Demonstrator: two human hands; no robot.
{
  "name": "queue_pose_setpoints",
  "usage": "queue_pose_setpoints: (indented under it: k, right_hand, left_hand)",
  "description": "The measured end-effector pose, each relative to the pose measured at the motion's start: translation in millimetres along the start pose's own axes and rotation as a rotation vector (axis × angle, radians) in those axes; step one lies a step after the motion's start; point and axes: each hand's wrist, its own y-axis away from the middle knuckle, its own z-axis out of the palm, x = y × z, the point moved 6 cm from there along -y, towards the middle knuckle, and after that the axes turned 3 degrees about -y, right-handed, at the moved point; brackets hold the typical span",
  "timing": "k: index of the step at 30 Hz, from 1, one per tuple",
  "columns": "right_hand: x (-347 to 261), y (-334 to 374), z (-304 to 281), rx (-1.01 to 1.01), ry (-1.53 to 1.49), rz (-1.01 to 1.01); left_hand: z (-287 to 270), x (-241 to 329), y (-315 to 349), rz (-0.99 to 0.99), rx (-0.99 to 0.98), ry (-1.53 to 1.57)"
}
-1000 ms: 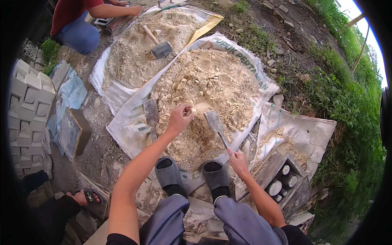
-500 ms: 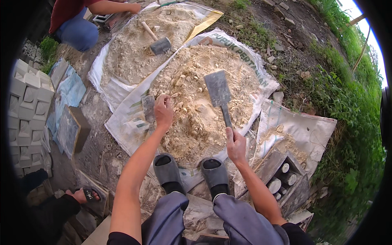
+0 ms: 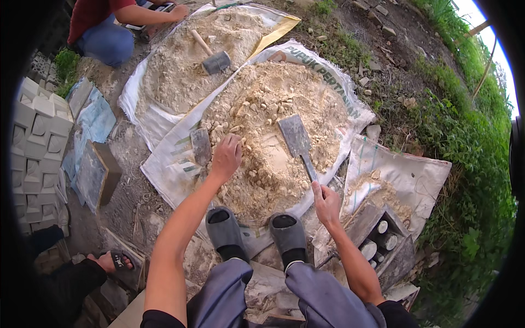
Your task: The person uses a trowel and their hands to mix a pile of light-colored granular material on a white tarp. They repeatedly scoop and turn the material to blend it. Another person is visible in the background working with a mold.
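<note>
A grey trowel with a flat rectangular blade (image 3: 295, 134) is gripped by its handle in my right hand (image 3: 326, 203). Its blade rests on or just above a mound of pale, lumpy sand-like material (image 3: 262, 186). On the mound's left side is my left hand (image 3: 226, 158), back upward, with its fingers curled down among small lumps; whatever they hold is hidden. Close to that hand lies a small grey flat block (image 3: 201, 146). Beneath the mound spreads a white woven sack (image 3: 164, 167).
A rubber mallet (image 3: 216, 63) lies on a second mound behind. Far left, another person (image 3: 106, 35) crouches. Pale moulded blocks (image 3: 38, 142) are stacked left. To the right stand a wooden box holding cylinders (image 3: 377, 235) and dense plants (image 3: 465, 164). My sandals (image 3: 287, 232) touch the sack's near edge.
My right hand has moved slightly right and nearer, tilting the trowel and bringing its blade lower. My left hand has shifted a little right, its fingers turned down toward the lumps.
</note>
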Motion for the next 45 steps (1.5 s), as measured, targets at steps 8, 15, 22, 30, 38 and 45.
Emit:
queue_pose_setpoints:
  k: [8, 15, 22, 30, 38, 45]
  right_hand:
    - [55.5, -12.7, 52.4, -0.098, 0.21, 0.037]
    - [68.3, 33.6, 33.4, -0.194, 0.117, 0.13]
    - [96.8, 35.2, 29.8, -0.107, -0.083, 0.155]
    - [-6.3, 3.6, -8.5, 0.042, -0.22, -0.05]
    - [-17.0, -26.7, 27.4, -0.031, 0.047, -0.078]
    - [58.4, 7.7, 35.5, -0.195, 0.23, 0.083]
  left_hand:
    - [41.9, -20.0, -31.7, -0.006, -0.242, -0.17]
    - [33.7, -34.6, -22.7, -0.206, -0.244, -0.02]
    - [0.5, 26.4, -49.6, -0.343, -0.165, 0.516]
    - [8.4, 11.5, -29.2, -0.25, 0.065, 0.378]
    - [0.6, -52.0, 0.3, -0.32, 0.19, 0.093]
    - [-2.9, -20.3, 6.1, -0.099, 0.03, 0.123]
